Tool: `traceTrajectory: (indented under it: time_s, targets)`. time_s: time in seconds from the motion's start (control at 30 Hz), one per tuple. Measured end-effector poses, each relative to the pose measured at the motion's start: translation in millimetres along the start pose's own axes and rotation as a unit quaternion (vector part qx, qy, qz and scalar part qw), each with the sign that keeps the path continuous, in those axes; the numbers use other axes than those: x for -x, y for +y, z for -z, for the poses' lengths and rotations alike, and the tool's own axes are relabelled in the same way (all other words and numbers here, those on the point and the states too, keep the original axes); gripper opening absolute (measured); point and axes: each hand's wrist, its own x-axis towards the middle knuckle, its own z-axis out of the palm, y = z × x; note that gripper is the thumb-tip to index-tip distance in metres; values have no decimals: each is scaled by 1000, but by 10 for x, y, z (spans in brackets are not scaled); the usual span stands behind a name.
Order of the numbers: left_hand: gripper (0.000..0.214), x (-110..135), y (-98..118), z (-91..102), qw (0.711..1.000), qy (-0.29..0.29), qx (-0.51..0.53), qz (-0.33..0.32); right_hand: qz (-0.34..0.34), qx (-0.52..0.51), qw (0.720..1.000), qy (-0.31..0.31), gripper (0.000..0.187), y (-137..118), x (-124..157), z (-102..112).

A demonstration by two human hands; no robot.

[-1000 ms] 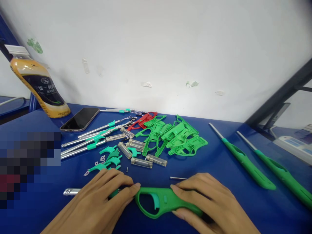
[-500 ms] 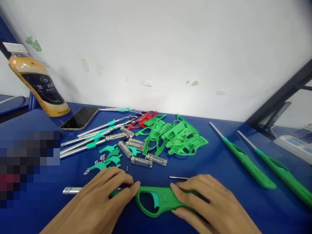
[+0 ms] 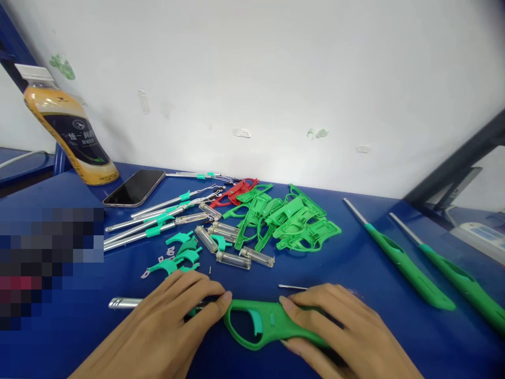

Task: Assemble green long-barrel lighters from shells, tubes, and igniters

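Note:
Low in the middle lies a green long-necked lighter (image 3: 272, 320) with a teal trigger inside its finger loop. Its silver tube (image 3: 124, 303) sticks out to the left past my fingers. My left hand (image 3: 165, 321) is closed around the loop end, thumb and forefinger pinching where handle meets tube. My right hand (image 3: 335, 326) grips the handle's other end, thumb on the near face, and covers its tip. A thin metal rod (image 3: 292, 287) lies just behind my right fingers, partly hidden. Teal trigger pieces (image 3: 181, 252) lie beyond my left hand.
Green casing halves (image 3: 303, 226) and a red casing (image 3: 239, 192) are piled at mid-table beside clear fuel tanks (image 3: 233, 260). Silver tubes with wires (image 3: 158, 221) lie at left, near a phone (image 3: 134, 188) and a drink bottle (image 3: 74, 137). Two lighters (image 3: 410, 268) lie at right.
The view has shifted slightly, so everything sits a little further right. Both hands keep their grip on the lighter, with hardly any movement against it.

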Motion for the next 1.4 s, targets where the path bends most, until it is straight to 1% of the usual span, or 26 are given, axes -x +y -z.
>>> traceTrajectory:
  time_s: [0.07, 0.13, 0.27, 0.43, 0.53, 0.63, 0.73, 0.83, 0.93, 1.13, 1.4]
  targets:
    - [57, 13, -9, -7, 1000, -12, 5, -4, 4, 2, 1000, -13, 32, 21, 44, -3]
    - [60, 29, -14, -9, 1000, -11, 7, -6, 5, 7, 1000, -29, 29, 42, 104, -8]
    - [63, 29, -4, 7, 1000, -7, 0, -3, 11, 15, 999, -29, 29, 70, 174, -15]
    - [69, -23, 15, 24, 999, -37, 8, -4, 7, 23, 999, -22, 28, 56, 86, 5]
    - [70, -24, 11, 9, 999, -38, -1, -13, 14, 28, 1000, 0, 32, 37, 31, 26]
    - [64, -1, 8, 9, 999, -39, -10, -26, 17, 34, 999, 14, 36, 23, 25, 39]
    - [61, -1, 17, 36, 998, -43, -20, -28, 16, 35, 999, 9, 37, 12, 46, 43]
    - [59, -54, 40, 67, 999, -34, 2, -28, 11, 26, 1000, 12, 39, 0, 54, 44]
    - [52, -130, 70, 90, 999, -32, 36, -14, 3, 16, 1000, 14, 38, -6, 41, 46]
    - [31, -184, 110, 138, 998, -43, 31, -20, 6, 0, 1000, 24, 35, 3, 8, 37]
    - [32, -230, 72, 204, 997, -65, 12, -43, 13, 8, 999, 31, 35, 5, -1, 27]
